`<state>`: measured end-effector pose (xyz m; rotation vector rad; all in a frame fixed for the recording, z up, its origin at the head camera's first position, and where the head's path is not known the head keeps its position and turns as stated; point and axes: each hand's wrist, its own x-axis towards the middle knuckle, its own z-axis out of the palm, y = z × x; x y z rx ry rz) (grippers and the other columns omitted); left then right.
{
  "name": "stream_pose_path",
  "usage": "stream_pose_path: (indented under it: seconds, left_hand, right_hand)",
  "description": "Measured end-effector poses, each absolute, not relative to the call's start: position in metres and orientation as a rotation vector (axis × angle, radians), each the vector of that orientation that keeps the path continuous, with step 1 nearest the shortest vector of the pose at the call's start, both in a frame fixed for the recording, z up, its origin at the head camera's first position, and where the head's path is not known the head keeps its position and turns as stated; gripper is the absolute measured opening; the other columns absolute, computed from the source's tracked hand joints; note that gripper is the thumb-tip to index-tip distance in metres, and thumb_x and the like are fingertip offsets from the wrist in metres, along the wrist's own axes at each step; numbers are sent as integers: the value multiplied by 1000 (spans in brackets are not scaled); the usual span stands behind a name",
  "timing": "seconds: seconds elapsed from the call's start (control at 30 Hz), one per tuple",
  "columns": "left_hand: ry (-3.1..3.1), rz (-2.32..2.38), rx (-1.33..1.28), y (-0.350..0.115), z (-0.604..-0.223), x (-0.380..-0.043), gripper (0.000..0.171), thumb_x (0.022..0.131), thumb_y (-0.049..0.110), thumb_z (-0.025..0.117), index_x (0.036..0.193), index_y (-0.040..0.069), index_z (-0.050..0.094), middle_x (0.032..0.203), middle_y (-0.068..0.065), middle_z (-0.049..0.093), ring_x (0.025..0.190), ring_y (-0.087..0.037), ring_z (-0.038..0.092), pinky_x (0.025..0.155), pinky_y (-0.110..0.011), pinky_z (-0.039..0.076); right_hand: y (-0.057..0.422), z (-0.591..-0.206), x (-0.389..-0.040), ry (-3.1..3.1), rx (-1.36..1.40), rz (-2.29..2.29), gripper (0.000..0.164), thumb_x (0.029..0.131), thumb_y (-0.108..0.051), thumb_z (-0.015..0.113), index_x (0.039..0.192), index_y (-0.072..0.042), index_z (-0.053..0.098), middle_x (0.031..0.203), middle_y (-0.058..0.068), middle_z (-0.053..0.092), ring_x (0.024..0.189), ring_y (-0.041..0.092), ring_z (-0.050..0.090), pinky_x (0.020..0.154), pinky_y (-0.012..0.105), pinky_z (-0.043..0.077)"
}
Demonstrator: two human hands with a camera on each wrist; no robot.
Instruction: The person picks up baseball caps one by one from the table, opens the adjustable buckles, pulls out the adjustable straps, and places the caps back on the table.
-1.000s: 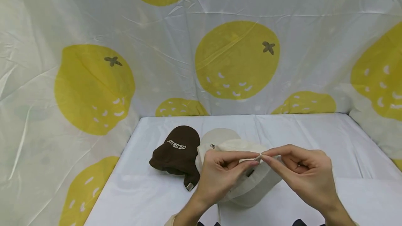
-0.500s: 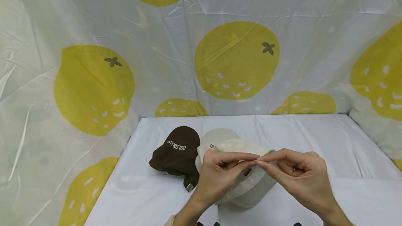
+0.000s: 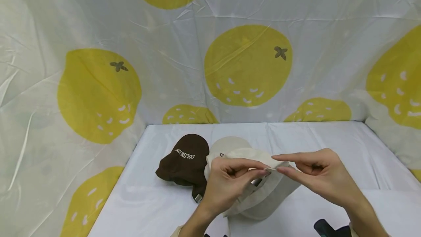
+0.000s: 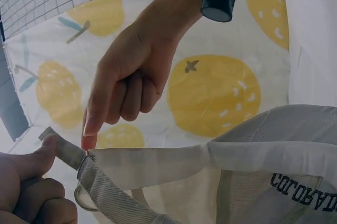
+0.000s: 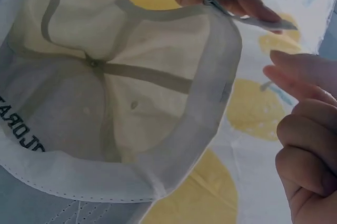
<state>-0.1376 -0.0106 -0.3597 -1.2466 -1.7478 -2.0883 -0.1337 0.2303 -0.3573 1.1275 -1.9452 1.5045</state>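
Note:
My left hand [image 3: 227, 182] pinches the end of the adjusting strap [image 4: 66, 148] of an off-white baseball cap [image 3: 277, 191]. A metal buckle [image 4: 84, 197] hangs on the strap just beside my left thumb. The cap is held with its inside [image 5: 152, 103] toward the right wrist camera, and dark reversed lettering shows in it. Close to the strap end, my right hand [image 3: 323, 175] has its index finger straight and its thumb apart from it. The right wrist view shows a gap between these fingertips with nothing in it. The other right fingers are bent.
A dark brown cap [image 3: 185, 160] with white COLORADO lettering lies on the white-covered table [image 3: 138, 207], left of my hands. Behind the held cap is another pale cap [image 3: 230, 142]. A lemon-print cloth [image 3: 171, 61] hangs around the table's back and sides.
My right thumb and index finger have come apart and let go at the strap end, and the right hand has shifted slightly right. My left hand keeps its pinch almost in place.

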Motion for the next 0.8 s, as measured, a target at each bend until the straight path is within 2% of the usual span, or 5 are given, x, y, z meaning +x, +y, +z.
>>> stream_pose_path:
  seconds: [0.13, 0.27, 0.43, 0.57, 0.8]
  left_hand:
    - [-1730, -2148, -1226, -13, -360, -139, 11, 91, -6, 73, 94, -17, 73, 74, -32, 70, 58, 2, 39, 56, -15, 43]
    - [-1723, -2199, -1230, -15, -358, -140, 12, 91, -7, 73, 94, -18, 72, 77, -34, 70, 58, 3, 38, 54, -15, 39]
    - [-1728, -2230, -1234, -16, -357, -140, 13, 90, -6, 74, 94, -18, 72, 80, -37, 69, 57, 3, 38, 54, -14, 39]
    - [-1717, -2281, -1228, -17, -357, -139, 15, 91, -6, 73, 95, -20, 71, 83, -39, 68, 63, 4, 52, 65, -13, 50]
    - [-1709, -2272, -1250, -18, -356, -137, 12, 90, -8, 73, 95, -19, 71, 50, -25, 52, 48, -4, 22, 43, -19, 24]
  right_hand:
    - [227, -365, -140, -1993, 1241, 1519, 49, 69, 24, 79, 111, -1, 79, 51, -5, 25, 48, 6, 15, 42, 9, 22]
    - [220, -368, -143, -1989, 1270, 1540, 44, 71, 22, 80, 107, -3, 81, 47, -8, 41, 45, 5, 20, 41, 9, 23]
    - [218, -371, -145, -1939, 1286, 1540, 40, 72, 23, 79, 104, -2, 81, 80, -1, 79, 45, 2, 32, 44, 9, 30]
    - [218, -371, -146, -1935, 1280, 1527, 42, 71, 26, 77, 103, -1, 81, 91, 3, 81, 46, 2, 39, 45, 10, 33]
    - [215, -374, -144, -1901, 1284, 1462, 28, 77, 13, 82, 100, -3, 81, 64, -3, 69, 43, 3, 33, 44, 7, 31]
